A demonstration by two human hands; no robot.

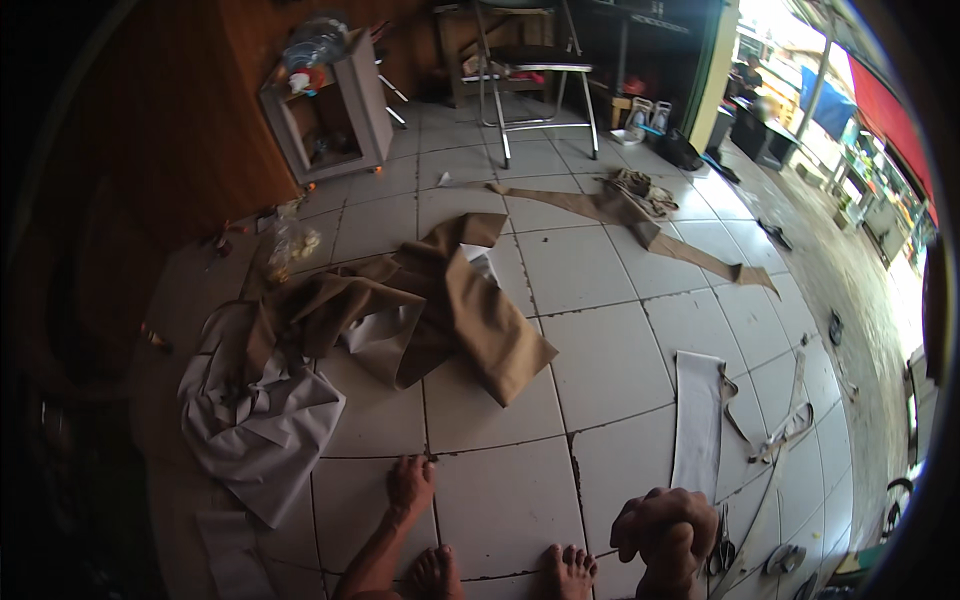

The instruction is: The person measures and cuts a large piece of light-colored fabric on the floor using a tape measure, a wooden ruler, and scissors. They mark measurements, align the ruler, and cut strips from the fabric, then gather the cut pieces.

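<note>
Left hand (411,487) flat on tile floor (600,370), right hand (668,527) seemingly fisted, brown fabric (440,310) ahead

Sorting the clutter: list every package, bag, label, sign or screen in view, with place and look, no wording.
Clear plastic bag: on the tiled floor by the brown wall, crumpled, pale yellowish contents.
Clear plastic bag: on top of the small grey cabinet, bulging.
No readable label, sign or screen can be made out.

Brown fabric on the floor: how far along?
Done: cut strips and a white strip lie apart on the tiles. In hand: nothing; left hand rests flat on the floor, right hand curled beside scissors. Left: the crumpled brown fabric pile.
</note>
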